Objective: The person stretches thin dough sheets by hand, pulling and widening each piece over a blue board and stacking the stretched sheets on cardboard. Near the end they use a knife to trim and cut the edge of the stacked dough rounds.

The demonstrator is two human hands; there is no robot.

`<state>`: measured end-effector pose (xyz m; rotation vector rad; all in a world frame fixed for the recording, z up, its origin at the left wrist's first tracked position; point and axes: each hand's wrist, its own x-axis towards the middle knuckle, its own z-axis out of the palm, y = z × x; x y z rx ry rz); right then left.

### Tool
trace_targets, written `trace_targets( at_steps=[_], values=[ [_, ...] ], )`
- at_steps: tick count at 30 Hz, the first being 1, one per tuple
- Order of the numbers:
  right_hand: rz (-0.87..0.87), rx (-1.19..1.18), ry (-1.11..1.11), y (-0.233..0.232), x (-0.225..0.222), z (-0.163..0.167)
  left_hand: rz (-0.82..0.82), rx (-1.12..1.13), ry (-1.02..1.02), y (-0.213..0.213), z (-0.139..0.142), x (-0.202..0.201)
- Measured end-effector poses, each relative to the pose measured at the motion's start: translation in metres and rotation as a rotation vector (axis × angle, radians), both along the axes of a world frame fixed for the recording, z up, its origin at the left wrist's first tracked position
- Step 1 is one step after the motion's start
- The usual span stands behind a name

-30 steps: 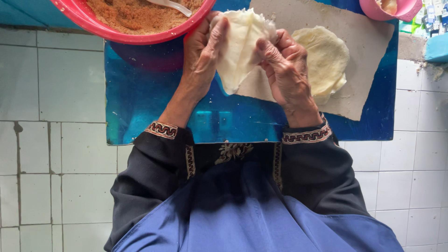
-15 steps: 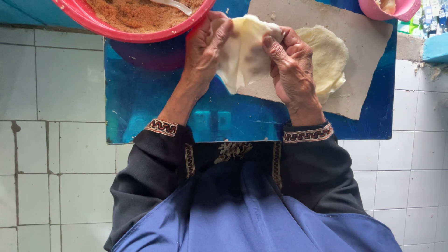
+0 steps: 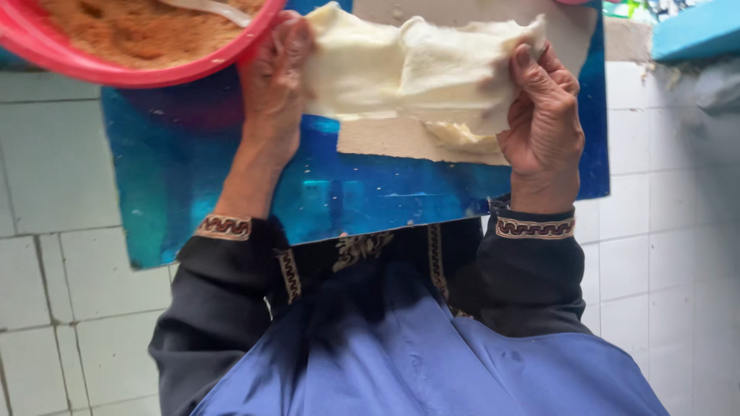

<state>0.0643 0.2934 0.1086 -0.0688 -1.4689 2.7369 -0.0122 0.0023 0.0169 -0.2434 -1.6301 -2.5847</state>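
My left hand (image 3: pixel 274 81) and my right hand (image 3: pixel 543 123) hold a thin pale sheet of dough (image 3: pixel 416 73) stretched out between them, each gripping one end. The sheet hangs just above a beige paper sheet (image 3: pixel 385 142) that lies on a shiny blue board (image 3: pixel 347 192). More pale dough (image 3: pixel 462 137) rests on the paper under the stretched sheet. Both forearms wear dark sleeves with patterned cuffs.
A red bowl (image 3: pixel 154 69) of brown crumbly filling with a white spoon (image 3: pixel 212 9) sits at the top left, partly over the board. White floor tiles (image 3: pixel 62 293) surround the board. A blue object (image 3: pixel 697 31) lies at the top right. My blue garment (image 3: pixel 432 362) fills the bottom.
The hands have drawn apart, the right one moving right, and the dough that was bunched between them is now spread wide. The view has also come closer.
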Motion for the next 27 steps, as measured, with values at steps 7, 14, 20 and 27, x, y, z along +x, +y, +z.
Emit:
trace_targets(
  at_steps=[7, 14, 20, 27],
  values=[
    [-0.105, -0.050, -0.010, 0.057, 0.045, 0.026, -0.038, 0.012, -0.014, -0.008, -0.002, 0.003],
    [-0.102, 0.199, -0.022, 0.079, 0.075, 0.020, -0.059, -0.018, -0.016, -0.009, 0.008, 0.008],
    [-0.109, 0.655, 0.009, 0.083, 0.047, 0.039, -0.070, -0.069, 0.017, -0.008, 0.012, 0.010],
    [-0.119, 1.528, 0.546, 0.064, -0.005, 0.032, -0.085, -0.127, 0.032, -0.005, 0.021, 0.009]
  ],
)
